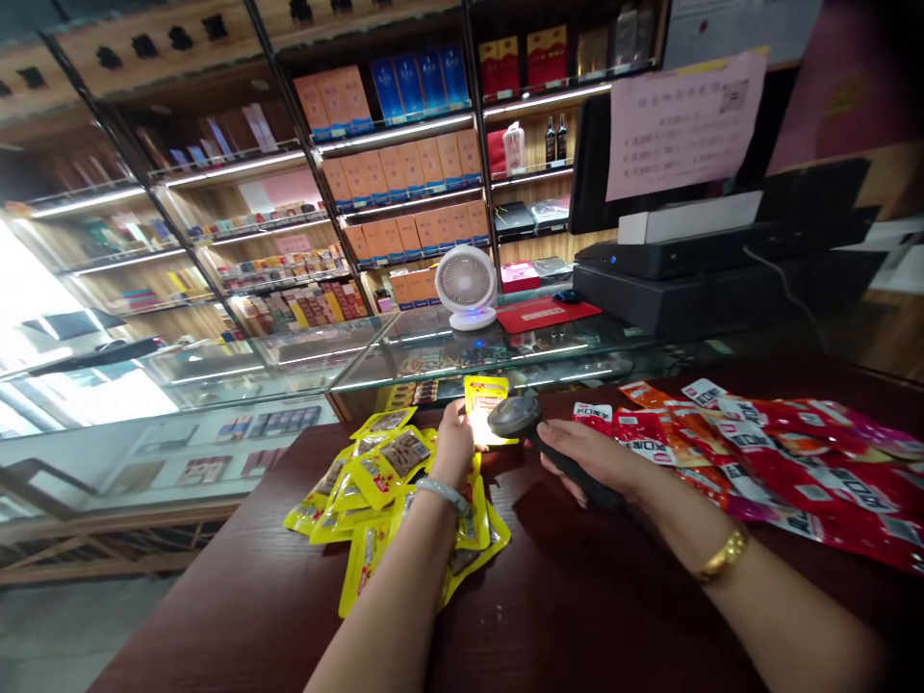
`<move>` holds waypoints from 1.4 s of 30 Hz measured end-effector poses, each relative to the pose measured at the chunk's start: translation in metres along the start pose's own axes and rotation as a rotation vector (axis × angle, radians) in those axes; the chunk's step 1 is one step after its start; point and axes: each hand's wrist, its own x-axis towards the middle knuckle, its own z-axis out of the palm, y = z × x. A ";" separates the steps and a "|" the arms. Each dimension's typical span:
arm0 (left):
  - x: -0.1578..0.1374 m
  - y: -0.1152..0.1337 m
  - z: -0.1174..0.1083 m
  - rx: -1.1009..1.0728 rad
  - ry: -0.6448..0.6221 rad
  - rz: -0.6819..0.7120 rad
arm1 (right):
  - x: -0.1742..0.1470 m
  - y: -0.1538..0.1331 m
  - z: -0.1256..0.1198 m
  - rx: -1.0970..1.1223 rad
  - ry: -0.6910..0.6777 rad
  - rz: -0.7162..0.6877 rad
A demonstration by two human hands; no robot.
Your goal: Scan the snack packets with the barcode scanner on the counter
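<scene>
In the head view my left hand point(456, 448) is closed on the edge of a small yellow snack packet point(486, 387), held up above the table. My right hand point(584, 452) grips the handle of a dark barcode scanner point(516, 416). The scanner's head points at the packet, and a bright patch of light lies on the packet's face. Beneath and beside my left forearm is a loose pile of yellow snack packets point(382, 472), partly hidden by that arm. To the right of my right hand lies a heap of red and orange snack packets point(780, 452).
The dark red-brown table point(238, 597) meets a glass display counter point(404, 351). On the glass stand a white fan point(466, 284) and a red mat point(545, 314). A black till machine point(671, 279) with a monitor and paper sign point(682, 125) stands right. Stocked shelves point(411, 120) line the back.
</scene>
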 end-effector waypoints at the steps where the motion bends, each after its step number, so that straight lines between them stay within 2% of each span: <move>1: 0.000 0.000 -0.001 -0.008 -0.004 -0.004 | 0.000 0.001 -0.001 -0.005 0.000 -0.002; 5: -0.002 -0.004 0.004 -0.125 -0.082 -0.040 | 0.002 0.004 -0.005 -0.030 0.015 0.004; 8: -0.006 -0.010 0.014 -0.174 -0.301 -0.042 | 0.003 0.004 -0.007 -0.040 0.025 0.006; 10: -0.009 -0.011 0.017 -0.053 -0.452 0.018 | 0.004 0.004 -0.007 -0.040 0.034 0.008; 11: -0.010 -0.010 0.016 0.064 -0.475 0.085 | 0.004 0.004 -0.007 -0.043 0.041 0.013; 12: -0.011 -0.007 0.014 0.211 -0.453 0.166 | 0.004 0.005 -0.007 -0.049 0.049 0.019; 14: -0.012 0.001 0.002 0.539 -0.315 0.328 | 0.005 0.006 -0.008 -0.072 0.058 0.028; 16: -0.011 0.010 -0.015 0.856 -0.150 0.394 | 0.006 0.010 -0.008 -0.085 0.052 0.038; 19: -0.007 0.017 -0.041 1.226 -0.008 0.263 | 0.008 0.014 -0.009 -0.079 0.030 0.045; 22: -0.003 0.014 -0.055 1.388 -0.019 0.142 | 0.008 0.015 -0.009 -0.088 0.025 0.034; 26: -0.001 0.006 -0.052 1.410 -0.093 0.186 | 0.007 0.013 -0.008 -0.084 0.028 0.044; 30: 0.002 0.004 -0.043 1.299 -0.111 0.181 | 0.007 0.013 -0.009 -0.094 0.055 0.046; 36: 0.008 0.009 -0.042 0.959 0.022 0.146 | 0.006 0.010 -0.013 -0.078 0.065 0.003; 42: 0.007 0.010 -0.041 0.871 0.058 0.146 | 0.002 0.005 -0.013 -0.067 0.080 -0.031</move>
